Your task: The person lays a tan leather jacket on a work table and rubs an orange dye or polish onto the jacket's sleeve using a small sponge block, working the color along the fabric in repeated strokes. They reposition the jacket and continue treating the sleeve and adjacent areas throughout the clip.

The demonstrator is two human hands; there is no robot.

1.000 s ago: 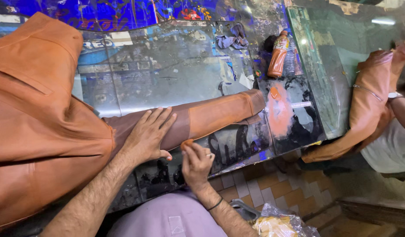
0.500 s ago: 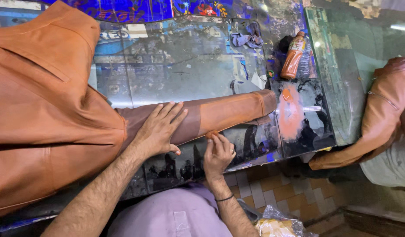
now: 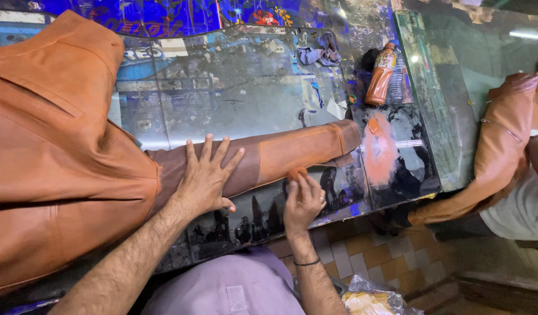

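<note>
Two hands worked the brown leather sleeve (image 3: pixel 292 153): the left hand (image 3: pixel 206 178) lay flat, fingers spread, pinning it; the right hand (image 3: pixel 303 201), just beside, pinched a small orange pad (image 3: pixel 296 173) at the sleeve's lower edge, having slid rightward since before.

The right hand (image 3: pixel 303 201) has slid its small orange pad (image 3: pixel 296 173) along the sleeve (image 3: pixel 292 153) toward the cuff.

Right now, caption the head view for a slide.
Left hand flat on a brown leather jacket sleeve while the right hand presses a small orange pad to its edge.
</note>
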